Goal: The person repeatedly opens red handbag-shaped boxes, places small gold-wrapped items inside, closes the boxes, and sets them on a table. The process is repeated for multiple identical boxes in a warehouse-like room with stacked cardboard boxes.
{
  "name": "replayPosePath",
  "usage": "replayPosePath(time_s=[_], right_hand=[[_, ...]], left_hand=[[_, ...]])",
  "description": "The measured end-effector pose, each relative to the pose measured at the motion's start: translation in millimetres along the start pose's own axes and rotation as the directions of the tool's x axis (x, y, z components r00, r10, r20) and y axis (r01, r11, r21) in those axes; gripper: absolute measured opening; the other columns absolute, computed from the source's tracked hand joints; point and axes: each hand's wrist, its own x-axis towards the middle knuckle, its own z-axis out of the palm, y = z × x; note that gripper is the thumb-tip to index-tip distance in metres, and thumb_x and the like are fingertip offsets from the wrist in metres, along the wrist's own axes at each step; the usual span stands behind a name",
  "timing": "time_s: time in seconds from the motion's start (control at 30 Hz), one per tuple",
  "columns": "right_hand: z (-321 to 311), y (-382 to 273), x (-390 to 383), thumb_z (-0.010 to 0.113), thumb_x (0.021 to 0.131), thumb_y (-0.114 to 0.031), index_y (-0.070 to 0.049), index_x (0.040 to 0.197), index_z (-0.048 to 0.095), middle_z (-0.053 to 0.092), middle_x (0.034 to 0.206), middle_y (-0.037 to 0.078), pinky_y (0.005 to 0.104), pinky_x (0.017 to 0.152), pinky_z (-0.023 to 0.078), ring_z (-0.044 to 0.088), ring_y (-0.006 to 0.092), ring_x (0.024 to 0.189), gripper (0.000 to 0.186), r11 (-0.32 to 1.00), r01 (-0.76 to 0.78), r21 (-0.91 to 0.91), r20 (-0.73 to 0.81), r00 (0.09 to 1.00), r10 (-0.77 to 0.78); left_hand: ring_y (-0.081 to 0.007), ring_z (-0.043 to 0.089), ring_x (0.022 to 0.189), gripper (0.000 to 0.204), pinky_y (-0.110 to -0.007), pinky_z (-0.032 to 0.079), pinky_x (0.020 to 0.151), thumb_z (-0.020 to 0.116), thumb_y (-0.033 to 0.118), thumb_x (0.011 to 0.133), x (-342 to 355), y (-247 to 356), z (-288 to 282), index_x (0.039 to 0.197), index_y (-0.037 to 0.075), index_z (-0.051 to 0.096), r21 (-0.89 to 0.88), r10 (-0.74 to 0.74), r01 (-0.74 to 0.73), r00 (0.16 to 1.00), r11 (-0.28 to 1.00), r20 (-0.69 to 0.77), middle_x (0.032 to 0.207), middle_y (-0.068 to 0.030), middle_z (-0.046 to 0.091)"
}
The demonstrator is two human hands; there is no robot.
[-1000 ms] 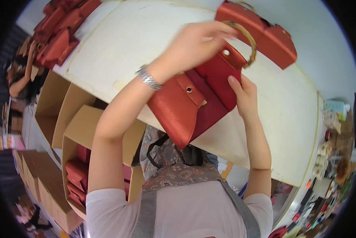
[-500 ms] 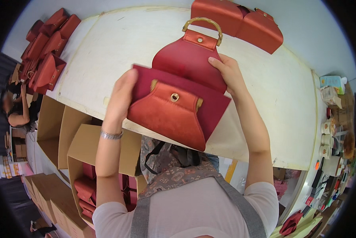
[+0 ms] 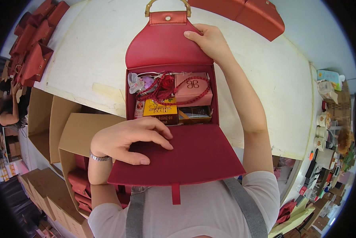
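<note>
A red handbag-shaped gift box [image 3: 162, 47] lies opened in front of me. Its back flap, with a gold bamboo-look handle [image 3: 147, 8], is raised away from me, and a dark red front panel [image 3: 193, 158] folds down toward my chest. My right hand [image 3: 211, 41] pinches the raised flap's right edge, thumb on the inner face. On the folded-down panel, near its left side, my left hand [image 3: 126, 139] rests with fingers apart. Inside are a pink box [image 3: 195, 90], a yellow packet [image 3: 158, 111], a braided red cord [image 3: 188, 104], a purple ball with a white bow, and a dark box [image 3: 194, 114].
More red gift boxes stand on the white table [image 3: 90, 43], stacked at far left and at the back [image 3: 261, 20]. Open cardboard cartons [image 3: 86, 131] sit left, one holding red boxes. A co-worker's arm [image 3: 13, 111] shows at far left. Assorted supplies line the right side.
The box has been opened: its front panel has swung down toward me, exposing the contents. My left hand has moved from the panel's side onto its inner face. My right hand still holds the flap.
</note>
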Motion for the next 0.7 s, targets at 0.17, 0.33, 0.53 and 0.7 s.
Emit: replayPosePath(time_s=[0.17,0.33,0.53,0.7], right_hand=[[1.0,3.6,-3.8,0.064,0.088,-0.019,0.002,0.108,0.067,0.07,0.086,0.008,0.0279,0.069,0.052,0.064,0.0128,0.075,0.029,0.999,0.003,0.039,-0.064,0.998,0.0],[-15.3,1.7,-29.5,0.059,0.091,-0.017,0.005,0.111,0.064,0.069,0.094,0.009,0.0315,0.075,0.053,0.065,0.0158,0.081,0.029,0.791,-0.078,0.606,-0.185,0.954,0.236],[6.2,-17.7,-121.6,0.051,0.095,-0.01,0.002,0.124,0.048,0.06,0.116,0.01,0.032,0.089,0.048,0.059,0.0174,0.103,0.031,0.509,0.06,0.859,-0.305,0.857,0.414],[28.0,-30.4,-203.5,0.06,0.089,-0.005,0.004,0.13,0.04,0.052,0.122,0.012,0.0334,0.096,0.041,0.05,0.0176,0.114,0.047,0.935,0.03,0.353,-0.153,0.988,0.026]], left_hand=[[-0.0301,0.06,0.097,0.062,-0.037,0.042,0.089,0.054,0.056,0.088,-12.7,-19.6,-5.2,0.106,-0.002,0.068,-0.055,0.126,-0.132,0.987,0.99,-0.101,0.11,-0.0169,0.065],[-0.0336,0.044,0.123,0.1,-0.046,0.029,0.107,0.046,0.076,0.079,-40.9,-48.7,27.9,0.137,-0.004,0.034,-0.076,-0.014,-0.11,0.482,0.991,-0.876,0.135,-0.0232,0.042],[-0.0376,0.01,0.144,0.142,-0.049,0.015,0.115,0.09,0.041,0.056,14.3,-67.0,92.1,0.148,-0.002,-0.009,0.321,0.146,0.271,0.514,0.907,-0.845,0.155,-0.0243,-0.002],[-0.0286,0.05,0.125,0.066,-0.041,0.037,0.105,0.07,-0.001,0.072,6.9,-63.5,60.8,0.134,-0.002,0.047,0.42,0.281,0.643,0.313,0.64,-0.907,0.131,-0.0169,0.055]])
